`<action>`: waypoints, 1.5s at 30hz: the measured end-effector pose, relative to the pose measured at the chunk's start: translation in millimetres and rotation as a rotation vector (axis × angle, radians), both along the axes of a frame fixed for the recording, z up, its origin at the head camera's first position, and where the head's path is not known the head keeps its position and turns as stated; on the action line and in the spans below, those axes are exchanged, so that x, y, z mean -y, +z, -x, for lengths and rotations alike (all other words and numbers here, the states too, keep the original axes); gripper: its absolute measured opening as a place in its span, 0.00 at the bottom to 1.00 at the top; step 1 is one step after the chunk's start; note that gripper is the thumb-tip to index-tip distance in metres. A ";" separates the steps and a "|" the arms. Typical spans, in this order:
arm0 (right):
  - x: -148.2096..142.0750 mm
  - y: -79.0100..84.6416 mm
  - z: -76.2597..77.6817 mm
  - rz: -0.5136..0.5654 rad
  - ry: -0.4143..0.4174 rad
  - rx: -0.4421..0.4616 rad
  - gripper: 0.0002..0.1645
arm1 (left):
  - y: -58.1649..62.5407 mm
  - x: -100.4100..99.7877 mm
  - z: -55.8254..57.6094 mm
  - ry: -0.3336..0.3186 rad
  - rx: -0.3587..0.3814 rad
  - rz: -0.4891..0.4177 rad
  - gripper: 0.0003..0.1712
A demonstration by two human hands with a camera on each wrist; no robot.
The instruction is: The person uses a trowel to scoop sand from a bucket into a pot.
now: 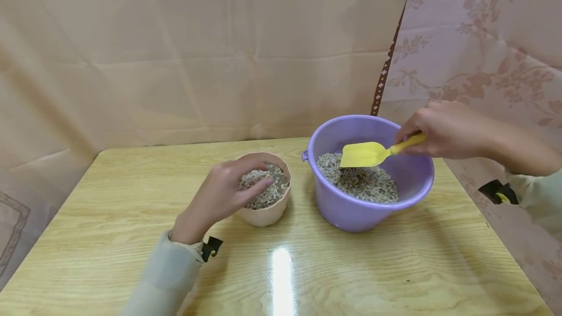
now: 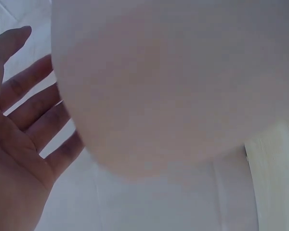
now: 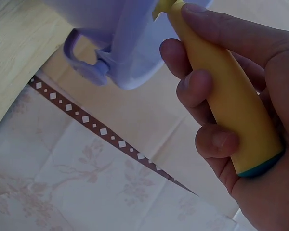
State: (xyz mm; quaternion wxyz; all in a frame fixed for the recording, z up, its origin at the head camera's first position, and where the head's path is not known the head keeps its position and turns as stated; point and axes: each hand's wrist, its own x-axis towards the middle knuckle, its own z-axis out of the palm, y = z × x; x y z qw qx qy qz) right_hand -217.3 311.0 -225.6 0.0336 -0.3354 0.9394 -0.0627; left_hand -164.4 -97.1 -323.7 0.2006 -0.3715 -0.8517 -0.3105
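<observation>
In the head view, my right hand (image 1: 456,128) grips the handle of a small yellow hand shovel (image 1: 364,154) over a purple bucket (image 1: 347,214). The shovel's blade shows bare yellow above the coarse gravel (image 1: 377,190) inside. Closer in, the right wrist view shows fingers and thumb wrapped round the thick yellow handle (image 3: 224,91) with its green end. To the left stands a pale pink pot (image 1: 263,217) holding similar gravel. My left hand (image 1: 219,189) is at the pot's left side, its fingers spread in the left wrist view; whether they touch the pot, I cannot tell.
Pot and bucket stand on a light wooden table (image 1: 131,208), near its back edge. A beige cloth (image 1: 197,62) hangs behind it, and a flowered cloth (image 1: 478,38) with a brown patterned border hangs at the right. The bucket's handle lug (image 3: 89,67) sticks out at its rim.
</observation>
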 end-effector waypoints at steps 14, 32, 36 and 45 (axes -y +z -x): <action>1.3 5.0 3.2 -0.179 0.008 -0.010 0.11 | 2.2 -43.9 4.7 0.060 -0.104 0.085 0.28; 7.5 9.8 5.7 -0.271 0.014 0.020 0.10 | 1.0 -76.1 1.5 -0.039 -0.060 0.082 0.29; 8.9 10.6 5.5 -0.290 0.018 0.006 0.10 | 1.5 -79.7 1.8 -0.026 -0.037 0.082 0.30; 13.1 5.0 6.8 -0.293 0.029 -0.056 0.12 | 3.4 -83.2 3.0 -0.009 0.019 0.067 0.30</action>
